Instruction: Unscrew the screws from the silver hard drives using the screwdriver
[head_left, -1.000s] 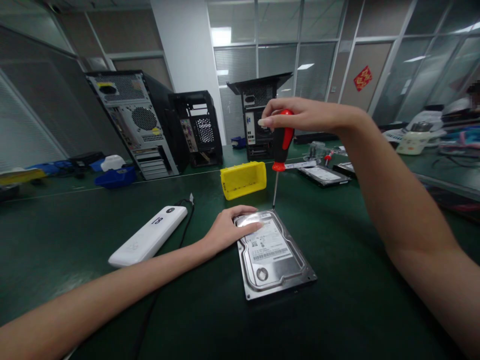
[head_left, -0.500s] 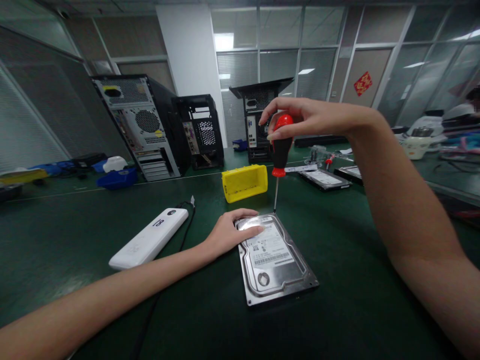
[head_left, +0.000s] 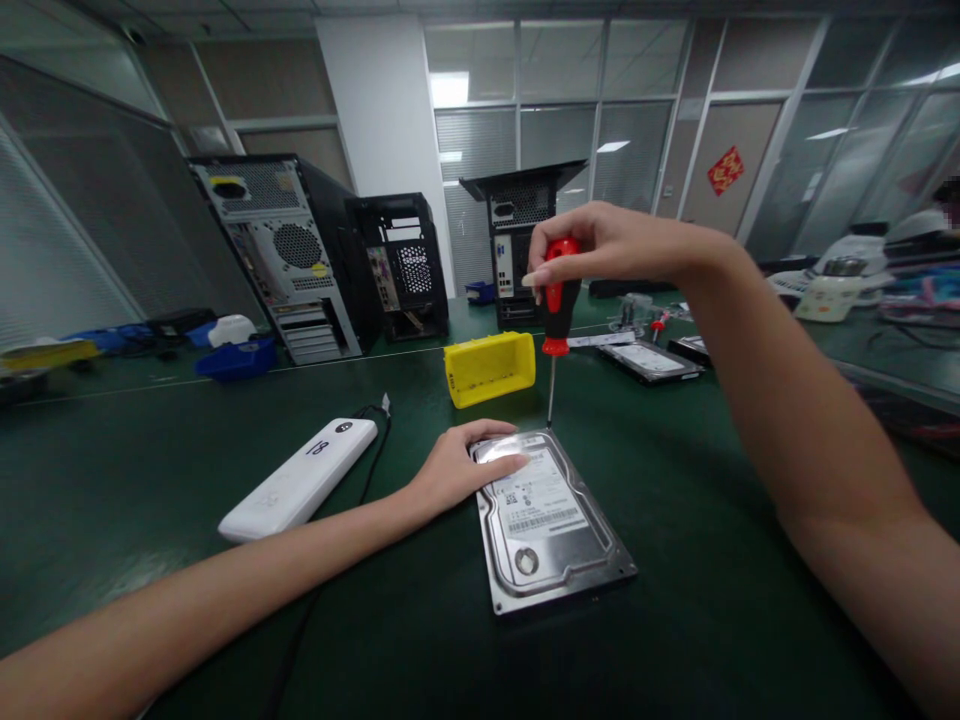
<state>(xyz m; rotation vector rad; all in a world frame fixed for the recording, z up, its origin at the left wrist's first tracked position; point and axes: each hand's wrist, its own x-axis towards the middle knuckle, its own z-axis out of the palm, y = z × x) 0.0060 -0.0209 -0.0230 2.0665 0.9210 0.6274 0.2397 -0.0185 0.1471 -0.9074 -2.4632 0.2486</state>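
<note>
A silver hard drive (head_left: 551, 540) with a white label lies flat on the green table. My left hand (head_left: 465, 460) grips its far left corner, thumb on the label and the other fingers along the far edge. In my right hand (head_left: 592, 245) is a red and black screwdriver (head_left: 557, 315), held nearly upright with the fingers around the top of its handle. The screwdriver's tip meets the drive's far right corner; the screw under it is too small to make out. Just beyond the drive stands a yellow plastic bin (head_left: 491, 370) on its side, its opening facing me.
A white power bank (head_left: 300, 480) with a black cable lies left of my left forearm. Computer cases (head_left: 322, 250) stand along the back. More hard drives (head_left: 651, 360) lie at the back right, and a blue bin (head_left: 236, 360) sits at the back left.
My right hand has turned slightly around the screwdriver handle, its fingers curled closer and its wrist a little lower. The left hand and the hard drive stay in place.
</note>
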